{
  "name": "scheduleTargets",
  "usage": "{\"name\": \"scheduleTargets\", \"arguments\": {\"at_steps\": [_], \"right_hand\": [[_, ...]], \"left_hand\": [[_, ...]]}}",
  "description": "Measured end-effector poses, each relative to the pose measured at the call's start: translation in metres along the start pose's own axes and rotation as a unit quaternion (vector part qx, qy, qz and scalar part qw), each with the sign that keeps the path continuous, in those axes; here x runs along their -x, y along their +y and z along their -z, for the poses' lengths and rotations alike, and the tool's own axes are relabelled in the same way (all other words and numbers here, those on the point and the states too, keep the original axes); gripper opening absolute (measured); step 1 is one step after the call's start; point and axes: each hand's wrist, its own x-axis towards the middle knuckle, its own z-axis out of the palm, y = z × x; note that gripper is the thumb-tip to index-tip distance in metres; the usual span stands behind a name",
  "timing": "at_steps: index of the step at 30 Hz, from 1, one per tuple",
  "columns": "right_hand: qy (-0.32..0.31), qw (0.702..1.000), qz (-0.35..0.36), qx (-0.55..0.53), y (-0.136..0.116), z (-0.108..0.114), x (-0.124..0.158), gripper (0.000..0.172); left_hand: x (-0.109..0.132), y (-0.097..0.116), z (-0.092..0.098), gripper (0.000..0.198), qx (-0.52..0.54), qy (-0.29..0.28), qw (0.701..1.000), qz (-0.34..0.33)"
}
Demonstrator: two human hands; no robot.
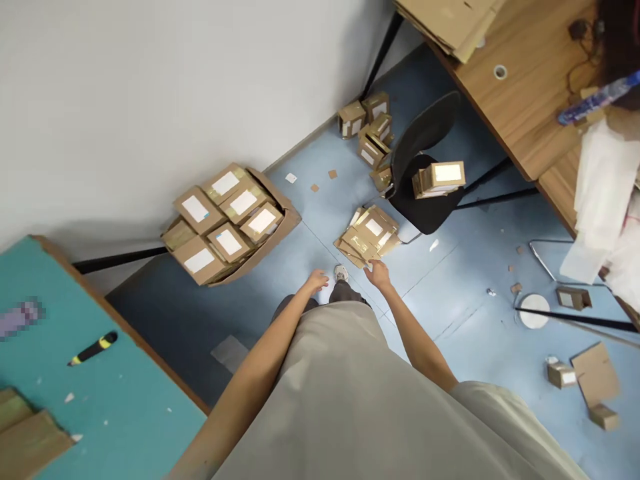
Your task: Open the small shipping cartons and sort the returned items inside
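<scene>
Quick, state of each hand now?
Left hand: loosely open, nothing visibly held.
Right hand: at the edge of the cardboard stack; whether gripping cannot be told.

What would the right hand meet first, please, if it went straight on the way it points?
Probably the cardboard pile on the floor. In the picture, the right hand reaches the pile's near edge, but depth is unclear, so I cannot tell whether they touch.

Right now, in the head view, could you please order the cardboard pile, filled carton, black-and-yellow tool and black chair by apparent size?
1. Filled carton
2. Black chair
3. Cardboard pile
4. Black-and-yellow tool
</scene>
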Motion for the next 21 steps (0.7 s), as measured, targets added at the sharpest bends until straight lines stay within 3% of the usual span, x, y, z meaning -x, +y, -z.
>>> {"name": "scheduleTargets", "arguments": {"at_steps": [4,10,15,21], "right_hand": [[-0.077,0.993,0.084,0.04,-0.054,-0.024,-0.025,0.031],[-0.169,0.956,0.216,0.1,-0.172,-0.081,-0.04,0.037],[-0.217,0.912,0.319,0.14,-0.276,-0.14,-0.006,0.044],[-0.279,0.842,0.444,0.129,-0.381,-0.218,0.056,0.047]], "left_hand": [[0.015,0.0,0.056,0.04,0.048,0.093,0.993,0.054],[0.042,-0.002,0.143,0.041,0.221,0.159,0.962,-0.022],[0.082,-0.021,0.227,0.041,0.354,0.19,0.906,-0.132],[0.151,-0.075,0.326,0.059,0.467,0.261,0.807,-0.249]]}}
